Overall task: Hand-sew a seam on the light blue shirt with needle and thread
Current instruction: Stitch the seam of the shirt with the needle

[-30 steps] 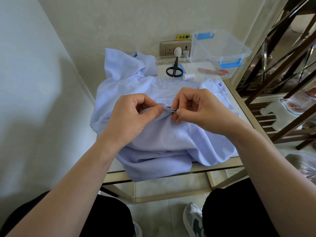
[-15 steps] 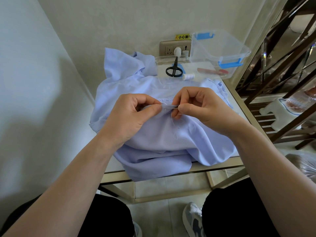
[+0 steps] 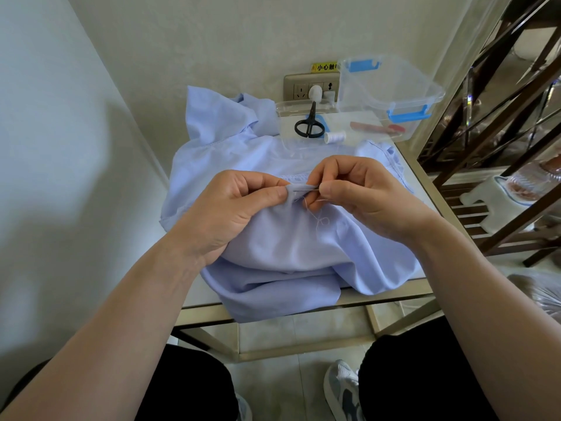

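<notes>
Tautening for stitching, the light blue cloth shirt (image 3: 288, 244) is pinched by the left hand (image 3: 230, 214). The thin steel needle (image 3: 305, 187) is pinched at the shirt by the right hand (image 3: 364, 196).

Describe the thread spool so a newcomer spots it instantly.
Start at the wall socket behind the light blue shirt. Black scissors lie below it; the thread spool lies on its side right of their handles. It's the only small white cylinder there.

left hand (image 3: 230, 208) pinching fold of light blue shirt (image 3: 288, 244) | right hand (image 3: 361, 192) pinching needle (image 3: 306, 186), tip in fold | thread (image 3: 318, 220) looping below | scissors (image 3: 309, 124), spool (image 3: 334, 137), clear box (image 3: 391, 86) behind
</notes>
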`<state>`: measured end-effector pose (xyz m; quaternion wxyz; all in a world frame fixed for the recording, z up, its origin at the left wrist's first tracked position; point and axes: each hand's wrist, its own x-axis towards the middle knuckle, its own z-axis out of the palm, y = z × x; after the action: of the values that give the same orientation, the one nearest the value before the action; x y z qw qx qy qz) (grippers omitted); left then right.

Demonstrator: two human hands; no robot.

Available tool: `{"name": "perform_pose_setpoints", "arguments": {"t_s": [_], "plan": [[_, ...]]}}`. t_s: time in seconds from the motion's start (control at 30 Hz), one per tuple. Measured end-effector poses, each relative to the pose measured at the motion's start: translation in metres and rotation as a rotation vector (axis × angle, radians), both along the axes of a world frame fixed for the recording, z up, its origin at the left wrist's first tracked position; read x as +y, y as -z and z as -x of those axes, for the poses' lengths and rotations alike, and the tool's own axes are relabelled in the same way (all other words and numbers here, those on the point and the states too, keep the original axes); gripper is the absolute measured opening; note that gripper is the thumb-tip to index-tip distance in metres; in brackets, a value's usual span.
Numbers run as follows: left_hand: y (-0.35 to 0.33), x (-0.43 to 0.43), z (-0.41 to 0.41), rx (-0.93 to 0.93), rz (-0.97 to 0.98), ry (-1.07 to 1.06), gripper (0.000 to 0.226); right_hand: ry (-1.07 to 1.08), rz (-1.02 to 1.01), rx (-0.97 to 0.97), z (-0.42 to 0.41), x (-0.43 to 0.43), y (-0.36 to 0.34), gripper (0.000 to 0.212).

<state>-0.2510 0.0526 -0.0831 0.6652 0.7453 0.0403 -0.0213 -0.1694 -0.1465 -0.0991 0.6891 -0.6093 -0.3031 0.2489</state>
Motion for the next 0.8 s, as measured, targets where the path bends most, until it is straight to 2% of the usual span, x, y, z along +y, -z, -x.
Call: {"name": "perform_pose_setpoints", "arguments": {"t_s": [0.23,0.7,0.8], "plan": [[-0.0001,0.002,0.0004,0.008,0.082,0.041,0.026,-0.031,-0.066,0.038,0.0015,0.0009,0.0014,0.007],[0.0001,-0.0006,0.0008,0.004,0.092,0.05,0.025,-0.043,-0.032,-0.004,0.0029,0.0032,0.0021,0.013],[-0.0001,-0.003,0.0022,0.004,0.03,0.121,0.024,-0.037,0.0,-0.045,0.006,0.0064,0.0026,0.011]]}}
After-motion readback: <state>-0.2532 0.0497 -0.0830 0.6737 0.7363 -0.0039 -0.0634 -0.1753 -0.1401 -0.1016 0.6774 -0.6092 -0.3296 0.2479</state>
